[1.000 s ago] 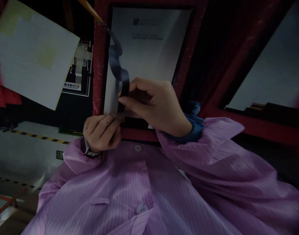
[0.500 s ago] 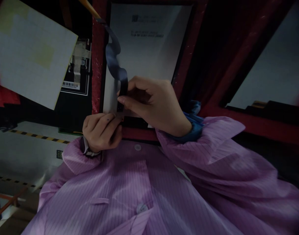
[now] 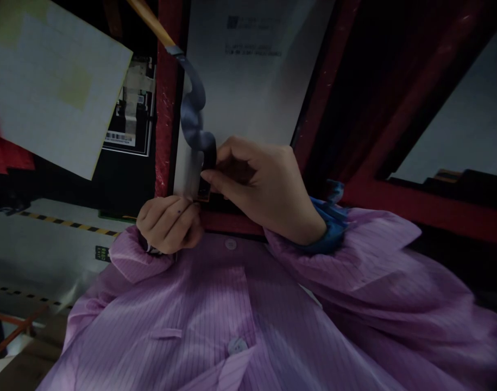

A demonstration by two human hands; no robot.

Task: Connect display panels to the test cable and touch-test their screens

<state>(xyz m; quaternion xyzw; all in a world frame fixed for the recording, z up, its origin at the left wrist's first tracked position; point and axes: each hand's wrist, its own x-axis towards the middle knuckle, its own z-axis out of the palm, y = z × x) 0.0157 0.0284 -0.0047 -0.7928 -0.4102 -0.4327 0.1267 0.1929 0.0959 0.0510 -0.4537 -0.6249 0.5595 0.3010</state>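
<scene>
While it's pretty dark in this view, you can make out the flat ribbon (image 3: 191, 120) hanging in loose waves over the left side of a pale panel (image 3: 256, 92), its lower end down by the panel's near edge. Progress-wise I'd call it partway: the far end already looks joined to an orange strip (image 3: 152, 24), but the near end is being handled, and whether it's fastened to anything I honestly can't tell. Looks-wise it's thin and bendy, bluish grey where light catches the curves, almost black near the fingers.

Hands: the right hand (image 3: 268, 187) has the ribbon in a thumb-and-finger pinch close to that near end. The left hand (image 3: 170, 222) sits just beside it, fingers curled in, can't tell if the tips have hold of anything.

Further out, the panel has a printed code (image 3: 232, 22) plus text too blurry to read, with a red border (image 3: 164, 125) along its sides. Off left there's a pale sheet (image 3: 61, 87) with yellowish patches, next to a barcode label (image 3: 121, 139). Off right, a second panel (image 3: 464, 114). Blue wristband (image 3: 332, 225) on the right wrist, too.
</scene>
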